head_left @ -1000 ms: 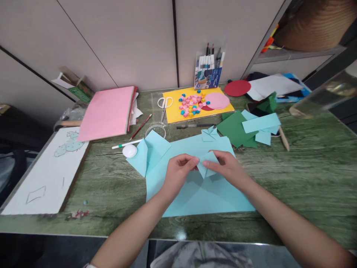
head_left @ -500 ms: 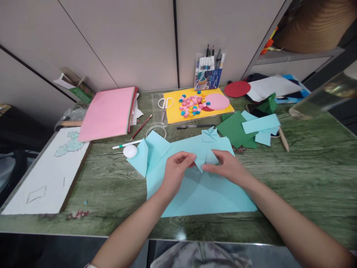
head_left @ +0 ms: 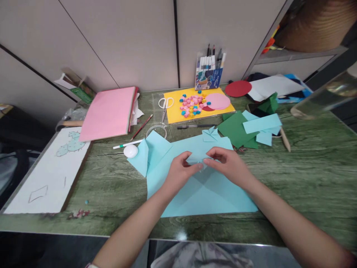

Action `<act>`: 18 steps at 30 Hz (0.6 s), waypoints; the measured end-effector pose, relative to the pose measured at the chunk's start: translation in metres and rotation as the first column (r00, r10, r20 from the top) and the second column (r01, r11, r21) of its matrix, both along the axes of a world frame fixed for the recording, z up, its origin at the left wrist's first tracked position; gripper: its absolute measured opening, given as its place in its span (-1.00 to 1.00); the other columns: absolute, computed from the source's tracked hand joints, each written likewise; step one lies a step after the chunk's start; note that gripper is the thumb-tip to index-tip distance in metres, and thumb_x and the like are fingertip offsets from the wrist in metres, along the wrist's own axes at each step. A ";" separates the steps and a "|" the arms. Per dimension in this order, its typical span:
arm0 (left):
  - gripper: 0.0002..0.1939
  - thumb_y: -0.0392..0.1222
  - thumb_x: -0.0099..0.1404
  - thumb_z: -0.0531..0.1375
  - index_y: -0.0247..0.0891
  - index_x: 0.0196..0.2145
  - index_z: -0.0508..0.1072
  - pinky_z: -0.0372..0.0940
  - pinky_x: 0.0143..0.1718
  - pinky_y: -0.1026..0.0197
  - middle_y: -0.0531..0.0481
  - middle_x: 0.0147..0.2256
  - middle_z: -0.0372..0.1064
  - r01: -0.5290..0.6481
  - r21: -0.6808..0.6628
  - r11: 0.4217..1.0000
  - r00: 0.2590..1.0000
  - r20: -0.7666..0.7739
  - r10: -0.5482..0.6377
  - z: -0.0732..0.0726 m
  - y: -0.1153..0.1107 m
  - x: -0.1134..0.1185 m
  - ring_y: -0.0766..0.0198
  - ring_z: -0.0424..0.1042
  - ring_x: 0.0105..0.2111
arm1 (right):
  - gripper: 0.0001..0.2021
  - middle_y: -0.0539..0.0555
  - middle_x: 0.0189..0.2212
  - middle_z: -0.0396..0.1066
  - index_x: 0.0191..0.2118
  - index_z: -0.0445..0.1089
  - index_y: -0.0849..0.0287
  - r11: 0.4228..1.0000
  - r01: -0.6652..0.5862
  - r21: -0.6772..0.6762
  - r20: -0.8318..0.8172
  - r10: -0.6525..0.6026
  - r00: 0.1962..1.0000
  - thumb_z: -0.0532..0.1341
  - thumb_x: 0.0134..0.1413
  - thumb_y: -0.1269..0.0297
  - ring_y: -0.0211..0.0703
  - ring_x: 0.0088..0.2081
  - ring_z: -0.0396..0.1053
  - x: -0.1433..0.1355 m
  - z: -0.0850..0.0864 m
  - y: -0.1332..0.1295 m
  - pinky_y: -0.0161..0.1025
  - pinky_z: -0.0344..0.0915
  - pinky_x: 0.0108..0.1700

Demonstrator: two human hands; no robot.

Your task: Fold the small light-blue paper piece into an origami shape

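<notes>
My left hand (head_left: 182,169) and my right hand (head_left: 224,163) pinch a small piece of folded light-blue paper (head_left: 198,158) between them. Both thumbs press on its near side, and the fingers partly hide its shape. Beneath the hands lies a large light-blue sheet (head_left: 195,199), creased, with its left corner folded up. A finished-looking small folded blue paper shape (head_left: 210,134) rests at the sheet's far edge. At the left corner a white egg-shaped object (head_left: 130,151) sits on the folded blue paper (head_left: 140,160).
White scissors (head_left: 165,103) and pink, blue and yellow paper balls (head_left: 192,104) lie at the back, the balls on a yellow sheet (head_left: 174,115). Green paper (head_left: 237,130) and blue strips (head_left: 262,123) are to the right. A drawing board (head_left: 52,178) and pink paper (head_left: 108,113) occupy the left.
The small folded paper has been turned between my hands; its downward point no longer shows plainly. My left thumb has moved right and down, and my right fingers have shifted slightly left.
</notes>
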State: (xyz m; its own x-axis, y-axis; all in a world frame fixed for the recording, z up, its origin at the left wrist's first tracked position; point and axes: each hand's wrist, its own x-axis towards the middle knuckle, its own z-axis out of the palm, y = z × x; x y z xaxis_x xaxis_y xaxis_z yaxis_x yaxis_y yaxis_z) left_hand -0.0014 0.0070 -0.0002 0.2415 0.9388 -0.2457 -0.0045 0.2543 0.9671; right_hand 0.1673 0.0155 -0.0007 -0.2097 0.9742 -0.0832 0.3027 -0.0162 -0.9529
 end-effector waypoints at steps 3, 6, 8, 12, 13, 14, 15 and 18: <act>-0.75 -0.15 0.01 0.30 -0.29 -0.53 0.28 0.09 -0.52 0.34 0.15 -0.56 0.13 -0.068 0.032 0.997 0.997 0.023 0.067 -0.001 0.002 -0.001 0.42 0.14 -0.55 | -0.80 0.03 -0.33 0.38 -0.27 0.36 0.12 0.980 0.094 0.176 0.035 -0.101 0.994 0.27 -0.06 0.21 -0.21 -0.40 0.34 -0.001 -0.003 -0.003 -0.21 0.31 -0.29; -0.73 -0.14 0.01 0.30 -0.29 -0.54 0.27 0.07 -0.53 0.35 0.16 -0.56 0.08 -0.133 0.072 0.989 0.991 0.019 0.132 -0.003 0.003 -0.002 0.43 0.11 -0.54 | -0.78 0.05 -0.26 0.37 -0.19 0.37 0.07 0.882 0.107 0.459 0.145 -0.194 0.970 0.26 -0.03 0.30 -0.22 -0.39 0.36 -0.001 -0.002 -0.007 -0.15 0.30 -0.17; -0.75 -0.15 0.01 0.30 -0.29 -0.51 0.29 0.09 -0.51 0.34 0.15 -0.54 0.10 -0.157 0.082 0.984 0.988 0.019 0.156 -0.004 0.002 -0.002 0.41 0.14 -0.52 | -0.85 0.06 -0.28 0.36 -0.25 0.40 0.08 0.807 0.069 0.587 0.207 -0.233 0.950 0.25 -0.02 0.33 -0.22 -0.40 0.36 -0.001 -0.001 -0.009 -0.14 0.29 -0.17; -0.77 -0.14 0.01 0.30 -0.30 -0.47 0.34 0.15 -0.47 0.33 0.11 -0.51 0.20 -0.185 0.075 0.980 0.983 -0.001 0.185 -0.005 0.001 -0.001 0.38 0.21 -0.48 | -0.91 0.06 -0.34 0.38 -0.33 0.41 0.08 0.735 0.050 0.677 0.221 -0.268 0.938 0.23 0.00 0.40 -0.16 -0.32 0.38 -0.002 0.001 -0.010 -0.15 0.30 -0.22; -0.78 -0.14 0.01 0.30 -0.30 -0.46 0.35 0.16 -0.46 0.32 0.09 -0.50 0.23 -0.189 0.076 0.979 0.982 -0.008 0.190 -0.005 0.001 -0.001 0.37 0.22 -0.48 | -0.91 0.05 -0.36 0.39 -0.35 0.40 0.08 0.728 0.040 0.684 0.222 -0.261 0.940 0.23 0.00 0.41 -0.14 -0.30 0.38 -0.003 0.001 -0.010 -0.15 0.30 -0.22; -0.78 -0.15 0.01 0.29 -0.30 -0.45 0.36 0.17 -0.47 0.32 0.09 -0.49 0.25 -0.194 0.079 0.978 0.981 -0.015 0.195 -0.005 0.000 0.000 0.36 0.23 -0.48 | -0.91 0.05 -0.38 0.40 -0.36 0.40 0.08 0.724 0.025 0.689 0.226 -0.247 0.942 0.22 0.00 0.43 -0.13 -0.28 0.39 -0.003 0.001 -0.011 -0.14 0.29 -0.22; -0.79 -0.16 0.02 0.29 -0.31 -0.45 0.36 0.18 -0.47 0.32 0.08 -0.49 0.26 -0.197 0.086 0.977 0.980 -0.022 0.199 -0.005 0.000 0.000 0.36 0.24 -0.48 | -0.90 0.04 -0.40 0.41 -0.37 0.38 0.08 0.723 0.008 0.690 0.230 -0.230 0.946 0.22 0.00 0.44 -0.13 -0.29 0.39 -0.004 0.000 -0.011 -0.14 0.28 -0.23; -0.81 -0.18 0.02 0.28 -0.30 -0.45 0.36 0.17 -0.48 0.34 0.08 -0.48 0.27 -0.204 0.105 0.973 0.977 -0.045 0.209 -0.005 0.000 0.001 0.36 0.24 -0.47 | -0.88 0.00 -0.46 0.45 -0.38 0.36 0.09 0.722 -0.018 0.692 0.232 -0.198 0.952 0.22 -0.01 0.48 -0.16 -0.35 0.40 -0.006 -0.001 -0.012 -0.15 0.26 -0.25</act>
State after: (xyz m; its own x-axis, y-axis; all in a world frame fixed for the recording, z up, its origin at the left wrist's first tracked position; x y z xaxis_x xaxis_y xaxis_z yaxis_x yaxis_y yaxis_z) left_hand 0.0001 0.0072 -0.0056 0.0287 0.9872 -0.1566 0.0071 0.1565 0.9877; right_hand 0.1614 0.0035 -0.0022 -0.1920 0.8002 0.5682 0.5790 0.5598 -0.5928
